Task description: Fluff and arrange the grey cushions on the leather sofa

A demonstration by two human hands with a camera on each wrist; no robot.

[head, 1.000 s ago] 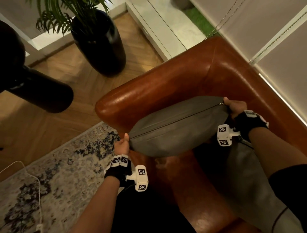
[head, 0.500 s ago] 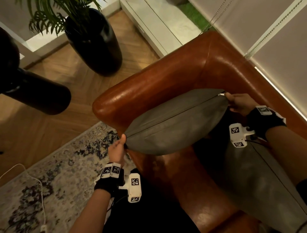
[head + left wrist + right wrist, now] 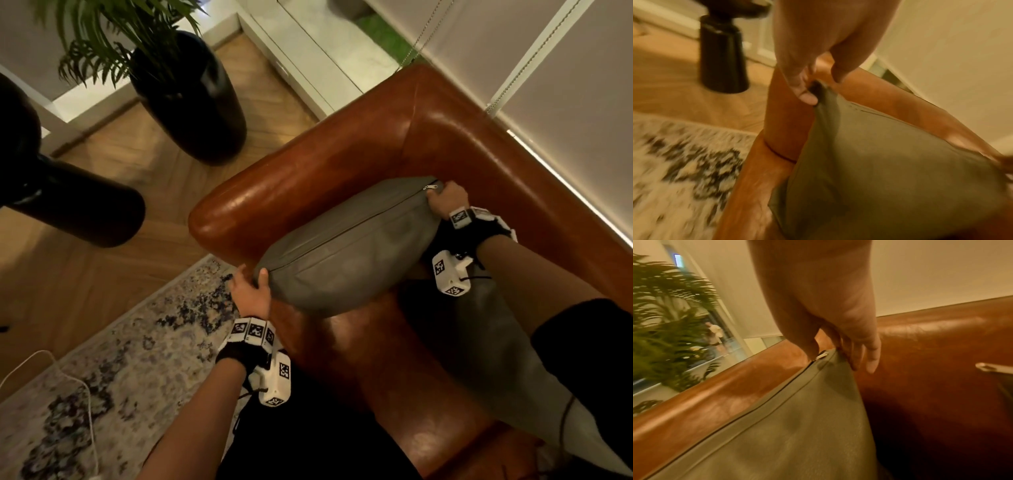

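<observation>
A grey cushion [image 3: 349,243] with a zip along its top edge is held over the corner seat of the brown leather sofa [image 3: 329,161]. My left hand [image 3: 250,287] pinches its near-left corner [image 3: 818,91] between thumb and fingers. My right hand [image 3: 445,198] grips the far-right corner beside the metal zip pull [image 3: 822,355]. A second grey cushion [image 3: 496,346] lies on the seat under my right forearm, partly hidden by it.
A tall black planter [image 3: 191,99] with a green palm stands on the wood floor left of the sofa arm. A black cylindrical object [image 3: 68,202] juts in from the left. A patterned rug [image 3: 113,370] with a white cable [image 3: 82,387] lies in front.
Both hands have kept hold of the cushion's corners. It has dropped a little toward the seat and the right hand's end has moved nearer the backrest.
</observation>
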